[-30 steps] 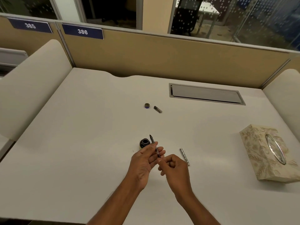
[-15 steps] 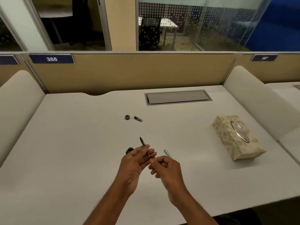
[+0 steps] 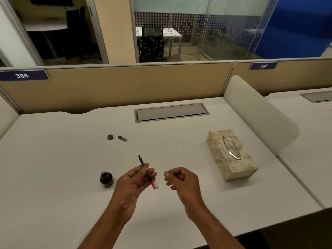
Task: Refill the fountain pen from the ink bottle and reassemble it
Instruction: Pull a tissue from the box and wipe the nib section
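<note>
My left hand (image 3: pixel 133 184) grips the thin black pen section (image 3: pixel 143 166) between thumb and fingers, nib end pointing up and away. A red tip (image 3: pixel 153 186) sticks out below the fingers, with a small silver bit beside it. My right hand (image 3: pixel 181 178) is curled shut a short gap to the right, not touching the pen, and nothing shows in it. The open ink bottle (image 3: pixel 106 179) stands on the desk just left of my left hand. The bottle's lid (image 3: pixel 110 137) and a short dark pen cap (image 3: pixel 122 138) lie farther back.
A patterned tissue box (image 3: pixel 231 155) sits to the right of my hands. A grey cable hatch (image 3: pixel 170 112) is set into the white desk (image 3: pixel 53 168) near the tan partition (image 3: pixel 125 87). A padded divider (image 3: pixel 255 114) bounds the desk on the right.
My right hand has come off the pen's rear end and moved right, so the hands are apart. The view has swung right, and the ink bottle now shows fully beside my left hand.
</note>
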The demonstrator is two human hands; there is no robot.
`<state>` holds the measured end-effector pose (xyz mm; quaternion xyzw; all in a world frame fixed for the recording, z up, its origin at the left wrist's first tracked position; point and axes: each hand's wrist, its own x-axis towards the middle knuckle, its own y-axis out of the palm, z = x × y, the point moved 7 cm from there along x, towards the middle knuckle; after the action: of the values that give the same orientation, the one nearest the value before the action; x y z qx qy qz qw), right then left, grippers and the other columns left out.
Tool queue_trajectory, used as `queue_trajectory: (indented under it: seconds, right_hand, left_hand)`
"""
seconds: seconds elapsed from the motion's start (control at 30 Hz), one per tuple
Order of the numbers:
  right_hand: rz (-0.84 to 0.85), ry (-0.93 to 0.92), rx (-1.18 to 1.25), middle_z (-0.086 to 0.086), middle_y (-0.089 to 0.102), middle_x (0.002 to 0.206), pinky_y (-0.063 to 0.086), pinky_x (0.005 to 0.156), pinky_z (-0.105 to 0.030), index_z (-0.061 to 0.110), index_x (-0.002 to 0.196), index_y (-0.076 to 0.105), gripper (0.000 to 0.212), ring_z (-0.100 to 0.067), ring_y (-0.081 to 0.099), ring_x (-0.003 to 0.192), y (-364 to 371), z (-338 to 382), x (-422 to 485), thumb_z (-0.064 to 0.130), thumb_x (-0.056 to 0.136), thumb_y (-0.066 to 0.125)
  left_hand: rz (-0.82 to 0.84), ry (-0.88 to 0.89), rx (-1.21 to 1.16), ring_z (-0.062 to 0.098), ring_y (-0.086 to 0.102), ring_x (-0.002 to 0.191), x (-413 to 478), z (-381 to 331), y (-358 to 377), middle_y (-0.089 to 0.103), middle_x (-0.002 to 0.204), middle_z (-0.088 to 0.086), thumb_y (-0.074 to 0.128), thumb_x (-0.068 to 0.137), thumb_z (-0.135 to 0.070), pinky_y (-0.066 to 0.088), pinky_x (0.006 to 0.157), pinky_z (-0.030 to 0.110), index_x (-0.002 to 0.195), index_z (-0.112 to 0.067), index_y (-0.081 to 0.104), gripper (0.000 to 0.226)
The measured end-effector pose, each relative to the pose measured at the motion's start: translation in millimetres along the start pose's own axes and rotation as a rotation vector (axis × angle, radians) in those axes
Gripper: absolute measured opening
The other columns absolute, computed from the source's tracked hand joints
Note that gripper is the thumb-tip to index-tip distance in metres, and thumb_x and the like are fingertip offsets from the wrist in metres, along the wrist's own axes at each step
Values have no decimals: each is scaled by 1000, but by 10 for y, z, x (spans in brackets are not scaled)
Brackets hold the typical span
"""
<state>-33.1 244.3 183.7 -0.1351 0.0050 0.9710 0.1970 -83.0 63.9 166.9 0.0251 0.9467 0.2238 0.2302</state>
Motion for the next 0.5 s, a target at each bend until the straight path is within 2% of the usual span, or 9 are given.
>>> queue_trajectory:
  seconds: [0.23, 0.37, 0.5]
  right_hand:
    - [-221, -183, -132, -1, 73, 74, 52, 67, -25, 16, 81, 71, 9, -12, 68, 70, -1548, 25, 825, 10, 87, 74]
    - [-364, -338, -291, 10, 69, 74, 47, 63, -10, 14, 82, 70, 9, -2, 64, 69, -2138, 147, 1150, 8, 88, 73]
    - [-433, -365, -340, 6, 69, 77, 54, 67, -32, 16, 84, 68, 9, -9, 65, 73, -2413, 104, 1402, 9, 89, 70]
  left_hand:
    - [-85, 34, -23, 38, 76, 90, -43, 495, 705, 76, 99, 25, 63, 96, -6, 65, 82, 39, 117, 6, 70, 25]
    - [-114, 54, -9, 38, 76, 91, -60, 649, 982, 76, 101, 26, 63, 96, -7, 65, 84, 40, 115, 4, 71, 23]
    - [-130, 58, 24, 39, 76, 91, -48, 748, 1213, 76, 95, 25, 63, 96, -7, 60, 91, 46, 112, 5, 71, 21]
